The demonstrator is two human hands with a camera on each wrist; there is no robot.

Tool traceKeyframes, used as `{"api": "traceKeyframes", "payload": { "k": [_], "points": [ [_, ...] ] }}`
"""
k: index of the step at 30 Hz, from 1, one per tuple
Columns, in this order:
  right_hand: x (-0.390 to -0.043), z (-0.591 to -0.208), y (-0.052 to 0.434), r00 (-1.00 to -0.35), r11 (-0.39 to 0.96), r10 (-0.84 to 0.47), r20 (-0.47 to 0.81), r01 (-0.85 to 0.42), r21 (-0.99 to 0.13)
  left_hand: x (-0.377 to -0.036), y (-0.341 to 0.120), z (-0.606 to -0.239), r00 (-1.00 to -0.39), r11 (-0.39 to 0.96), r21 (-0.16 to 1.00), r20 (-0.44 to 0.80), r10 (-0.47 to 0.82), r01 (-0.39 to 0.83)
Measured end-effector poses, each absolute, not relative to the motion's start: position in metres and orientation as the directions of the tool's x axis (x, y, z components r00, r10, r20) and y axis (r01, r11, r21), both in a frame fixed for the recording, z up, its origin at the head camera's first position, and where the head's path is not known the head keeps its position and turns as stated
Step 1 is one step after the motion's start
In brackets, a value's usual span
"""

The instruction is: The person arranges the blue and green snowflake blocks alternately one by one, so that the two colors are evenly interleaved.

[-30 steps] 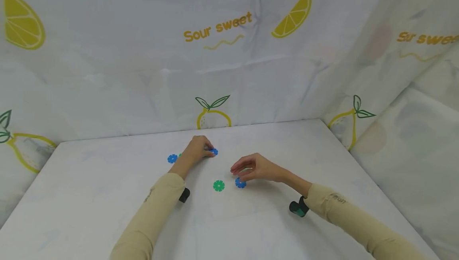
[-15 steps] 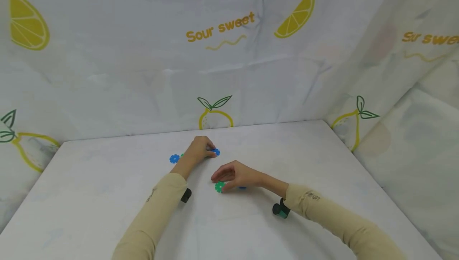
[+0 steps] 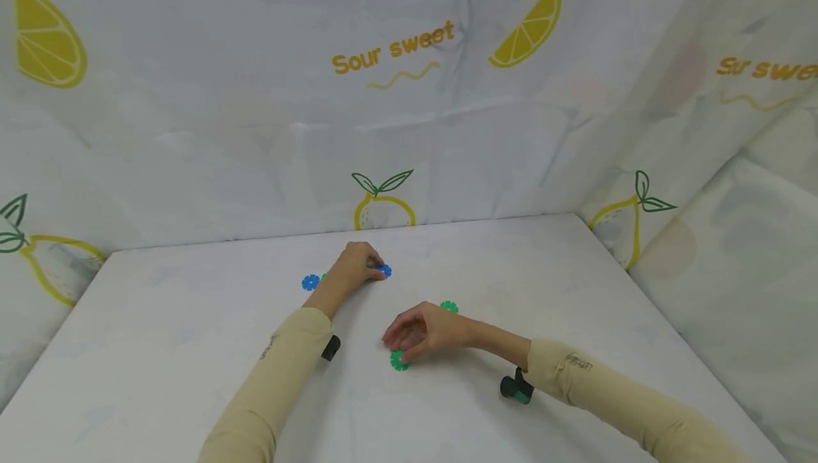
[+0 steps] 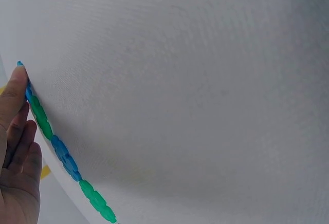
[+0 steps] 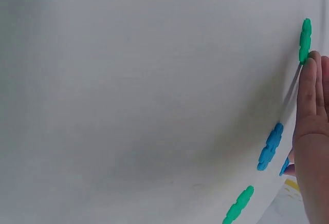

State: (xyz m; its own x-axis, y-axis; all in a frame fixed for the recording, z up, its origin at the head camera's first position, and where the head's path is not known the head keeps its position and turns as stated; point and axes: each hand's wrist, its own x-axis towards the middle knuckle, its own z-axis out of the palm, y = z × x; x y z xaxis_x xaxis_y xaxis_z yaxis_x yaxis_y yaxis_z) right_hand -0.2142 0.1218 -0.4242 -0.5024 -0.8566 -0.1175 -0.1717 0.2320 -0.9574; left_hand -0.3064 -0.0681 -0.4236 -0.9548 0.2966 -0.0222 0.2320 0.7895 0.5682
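Note:
My left hand (image 3: pixel 350 264) pinches a blue snowflake building disc (image 3: pixel 385 271) toward the back of the table; the left wrist view shows the thumb on its edge. From there a row continues with a green disc (image 4: pixel 41 116), a blue disc (image 4: pixel 66 157) and another green disc (image 4: pixel 97 201). Nearer the front, my right hand (image 3: pixel 431 331) holds a green snowflake building disc (image 3: pixel 399 360) between thumb and fingertips. A further green disc (image 3: pixel 449 306) shows just behind that hand. In the right wrist view, a blue disc (image 5: pixel 270 147) and a green disc (image 5: pixel 238 205) lie beside the forearm.
At the left end of the back row sits a blue disc (image 3: pixel 310 282). The white table (image 3: pixel 160 363) meets a lemon-printed cloth (image 3: pixel 268 129) along its back and right edges. A dark wrist camera (image 3: pixel 516 387) hangs under the right sleeve.
The right hand first went left to the green disc, then drew it toward the front. A green disc behind the hand has come into view; a blue one is now hidden. The left hand stays put.

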Motion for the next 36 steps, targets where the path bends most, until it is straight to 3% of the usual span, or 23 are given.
{"api": "traceKeyframes", "payload": {
  "k": [5,11,15,19,26,36],
  "points": [
    [-0.200,-0.422,0.129,-0.557,0.262,-0.821,-0.124,-0.174,-0.949,-0.304,-0.068,-0.420,-0.952,0.782,0.573,-0.010,0.305,0.244],
    [-0.185,-0.423,0.133,-0.705,0.379,-0.702,-0.099,-0.253,-0.890,-0.305,-0.069,-0.422,-0.949,0.775,0.579,-0.006,0.315,0.253],
    [-0.177,-0.424,0.132,-0.741,0.428,-0.666,-0.085,-0.286,-0.857,-0.306,-0.069,-0.423,-0.949,0.775,0.579,-0.009,0.315,0.252],
    [-0.174,-0.426,0.133,-0.738,0.443,-0.675,-0.020,-0.384,-0.810,-0.307,-0.069,-0.423,-0.949,0.772,0.585,-0.013,0.316,0.248],
    [-0.180,-0.430,0.137,-0.677,0.411,-0.733,0.068,-0.521,-0.748,-0.309,-0.068,-0.424,-0.949,0.781,0.575,-0.024,0.316,0.245],
    [-0.183,-0.429,0.137,-0.617,0.392,-0.785,0.047,-0.554,-0.734,-0.309,-0.068,-0.425,-0.949,0.782,0.573,-0.027,0.315,0.244]
  ]
}}
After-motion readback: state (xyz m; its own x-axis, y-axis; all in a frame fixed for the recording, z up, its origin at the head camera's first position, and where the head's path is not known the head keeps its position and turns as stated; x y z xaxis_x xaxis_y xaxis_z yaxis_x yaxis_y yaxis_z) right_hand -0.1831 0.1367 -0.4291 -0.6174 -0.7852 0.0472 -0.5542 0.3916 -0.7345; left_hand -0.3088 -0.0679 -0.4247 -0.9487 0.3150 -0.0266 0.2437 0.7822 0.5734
